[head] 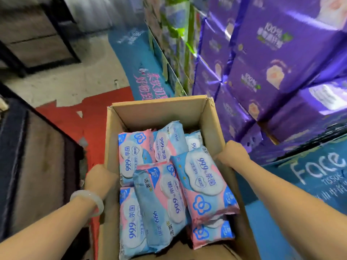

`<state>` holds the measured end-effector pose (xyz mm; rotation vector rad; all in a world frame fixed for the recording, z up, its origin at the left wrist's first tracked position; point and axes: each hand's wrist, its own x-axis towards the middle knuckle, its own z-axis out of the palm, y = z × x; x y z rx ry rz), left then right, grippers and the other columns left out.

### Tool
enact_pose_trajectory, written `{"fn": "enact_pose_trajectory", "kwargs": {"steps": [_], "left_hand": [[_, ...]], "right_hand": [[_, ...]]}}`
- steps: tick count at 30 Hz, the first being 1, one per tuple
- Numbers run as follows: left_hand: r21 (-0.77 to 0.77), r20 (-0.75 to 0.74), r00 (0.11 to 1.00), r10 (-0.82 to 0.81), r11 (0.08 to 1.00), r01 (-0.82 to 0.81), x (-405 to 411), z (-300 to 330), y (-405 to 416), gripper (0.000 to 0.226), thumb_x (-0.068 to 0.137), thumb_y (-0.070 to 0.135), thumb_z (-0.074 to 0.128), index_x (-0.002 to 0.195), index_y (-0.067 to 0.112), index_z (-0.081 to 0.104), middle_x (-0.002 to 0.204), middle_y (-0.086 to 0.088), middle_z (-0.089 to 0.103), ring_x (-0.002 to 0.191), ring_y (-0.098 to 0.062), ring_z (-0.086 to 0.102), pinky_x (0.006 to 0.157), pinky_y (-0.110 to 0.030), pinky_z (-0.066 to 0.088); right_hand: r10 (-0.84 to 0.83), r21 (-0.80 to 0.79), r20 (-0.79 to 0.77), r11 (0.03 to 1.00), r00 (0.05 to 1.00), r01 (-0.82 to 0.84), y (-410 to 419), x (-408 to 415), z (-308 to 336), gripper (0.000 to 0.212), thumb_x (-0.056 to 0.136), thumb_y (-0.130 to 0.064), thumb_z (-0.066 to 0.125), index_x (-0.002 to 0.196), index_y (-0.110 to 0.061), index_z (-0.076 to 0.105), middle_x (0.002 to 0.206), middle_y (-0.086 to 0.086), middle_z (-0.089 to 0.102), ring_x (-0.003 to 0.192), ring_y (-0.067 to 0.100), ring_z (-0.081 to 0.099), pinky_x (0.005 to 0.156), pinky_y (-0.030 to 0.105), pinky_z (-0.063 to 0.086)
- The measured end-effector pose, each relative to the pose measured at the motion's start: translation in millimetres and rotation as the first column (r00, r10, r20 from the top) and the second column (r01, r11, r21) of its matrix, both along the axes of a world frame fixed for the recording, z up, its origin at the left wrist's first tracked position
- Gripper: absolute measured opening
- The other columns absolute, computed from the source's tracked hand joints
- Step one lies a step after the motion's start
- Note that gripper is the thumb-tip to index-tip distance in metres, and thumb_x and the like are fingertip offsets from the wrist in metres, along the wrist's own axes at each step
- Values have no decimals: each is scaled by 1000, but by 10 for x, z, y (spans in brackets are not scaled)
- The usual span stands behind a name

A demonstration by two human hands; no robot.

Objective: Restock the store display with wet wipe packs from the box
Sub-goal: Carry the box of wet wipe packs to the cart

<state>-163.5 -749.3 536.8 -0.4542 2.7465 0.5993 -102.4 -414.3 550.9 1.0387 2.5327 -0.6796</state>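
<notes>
Step in hand: the person holds the open cardboard box [157,111] by its two long side walls, apparently carrying or positioning it beside the stacked goods; no pack has been picked up.
Left hand: the left hand [100,178] is clamped on the box's left wall, its fingers curled over the rim or round the outside; the fingertips are hidden. A pale bangle [87,200] sits on that wrist.
Right hand: the right hand [234,154] grips the right wall further along, knuckles up, fingers tucked out of sight over the edge.
Wet wipe packs: the blue-and-pink wet wipe packs [165,184] lie loosely piled inside the box, filling the near part; the far end shows bare cardboard.
Key relation: the packs lie between the two hands and just inward of each. Most have their long axis running along the box, away from the person; the top right pack [202,177] is tilted and touches the right wall, just below the right hand, so that hand looks nearer to a first pick.
Display: purple tissue cartons [272,59] are stacked on the right, above a teal base printed "Face" [317,166].
Hard to tell: the spot meant for the wipes is not visible. Whether the box rests on anything is hidden. The dark rack [32,156] on the left is blurred.
</notes>
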Motion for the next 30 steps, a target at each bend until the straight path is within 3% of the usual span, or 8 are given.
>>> {"fn": "enact_pose_trajectory", "kwargs": {"steps": [3,7,10,13,19,22,26,30], "left_hand": [[24,-29,998,57,998,-56,-512,52,-84,19,78,6,62,88,-9,67,92,-29,68,90,-43,64,66,-32,41],[25,-38,992,117,993,-116,-1343,33,-45,21,79,11,61,88,-6,68,90,-27,69,86,-42,64,65,-31,41],[31,-22,983,183,983,-182,-1966,-20,28,22,81,15,60,85,-5,68,88,-25,69,78,-39,62,64,-31,41],[52,-20,962,271,961,-270,-2556,3,113,22,83,16,58,81,-5,67,81,-24,67,71,-35,57,63,-32,42],[65,-11,944,329,942,-328,-3845,68,146,19,85,7,55,88,-8,65,84,-24,66,91,-42,64,77,-42,52],[90,-28,947,320,944,-317,-4640,19,121,18,86,7,56,69,4,59,64,-8,53,96,-42,63,82,-42,49],[-5,-42,975,218,976,-218,-5952,-10,25,18,85,2,53,92,-11,65,98,-31,66,98,-45,63,81,-43,50],[20,-110,974,200,980,-199,-7307,134,-36,19,84,7,56,95,-7,62,98,-30,67,93,-45,63,65,-33,38]], "right_hand": [[73,15,-37,997,997,-72,-53,-721,-12,46,87,-17,62,126,4,49,126,20,59,117,35,58,86,36,47],[140,30,-37,990,989,-139,2,-1696,-123,30,88,-13,55,114,3,55,122,21,61,113,36,60,78,34,45],[206,43,-32,978,978,-205,88,-2552,-177,33,88,-17,56,115,1,55,123,20,61,113,36,59,86,36,49],[281,70,-7,957,960,-280,145,-3440,-136,33,89,-19,56,117,0,54,124,19,60,113,37,59,83,36,48],[370,82,-4,926,929,-368,124,-5103,4,36,88,-20,59,115,4,58,122,22,62,112,38,59,77,35,45],[369,64,-45,929,928,-366,75,-5944,-61,36,90,-21,57,112,6,57,120,24,62,111,39,60,74,33,41],[348,42,-57,937,936,-346,-5,-7093,-121,43,91,-33,57,105,7,60,112,22,64,106,38,62,71,33,41],[282,24,-91,959,955,-281,-18,-8277,-30,54,87,-43,61,103,8,63,112,27,65,105,40,63,73,36,46]]}}
